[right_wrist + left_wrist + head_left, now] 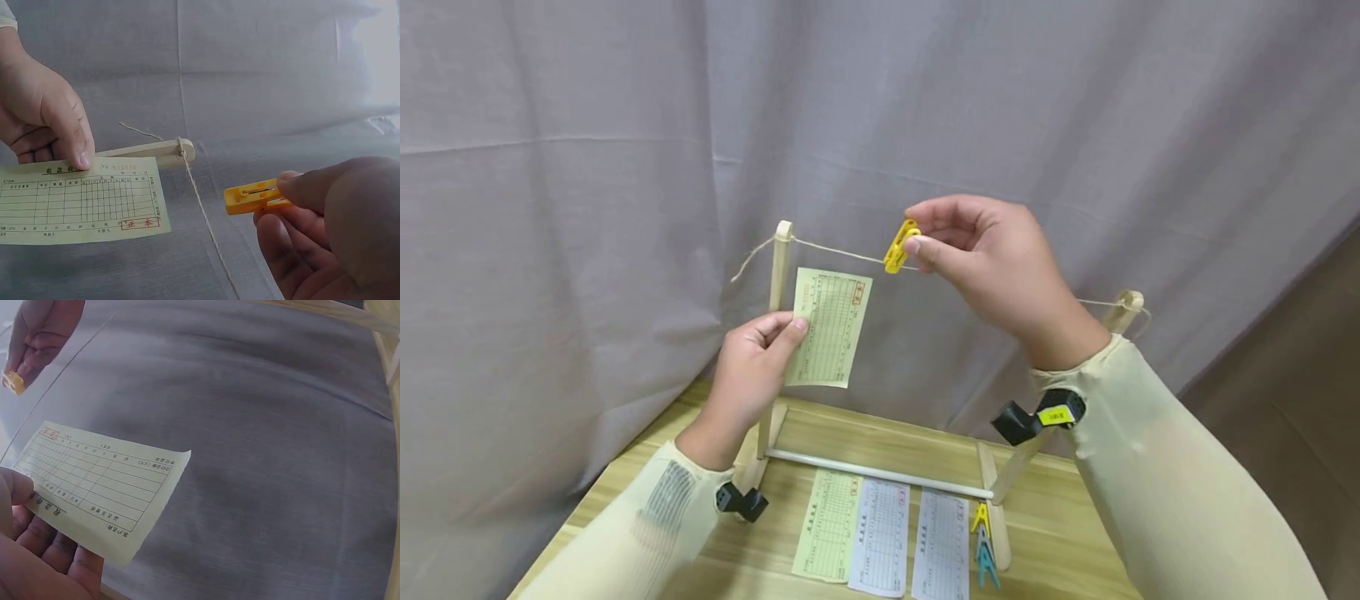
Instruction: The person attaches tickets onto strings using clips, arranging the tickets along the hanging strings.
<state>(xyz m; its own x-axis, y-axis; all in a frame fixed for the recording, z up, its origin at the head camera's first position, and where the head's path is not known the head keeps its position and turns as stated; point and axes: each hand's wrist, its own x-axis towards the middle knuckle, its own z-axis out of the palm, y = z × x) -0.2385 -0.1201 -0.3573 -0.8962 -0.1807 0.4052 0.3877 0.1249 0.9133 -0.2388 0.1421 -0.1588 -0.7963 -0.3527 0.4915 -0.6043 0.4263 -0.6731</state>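
My left hand [752,367] pinches a pale green receipt slip [833,329] by its left edge, thumb in front and fingers behind. The slip hangs just below a thin string [838,251] tied between two wooden posts. Between the thumb and fingers of my right hand [1000,267] is a yellow clothespin [901,247], close to the string and right of the slip. In the right wrist view the clothespin [253,197] points at the string [209,234], a gap showing between them. The slip [81,203] shows printed lines and a red stamp box there.
On the wooden table [1052,542] lie another green slip [826,525] and two bluish slips [880,537]. Beside them are yellow [981,518], grey and blue clothespins [987,567]. A white rod [880,472] joins the left post [780,275] and right post [1123,312] low down. Grey curtain [587,208] hangs behind.
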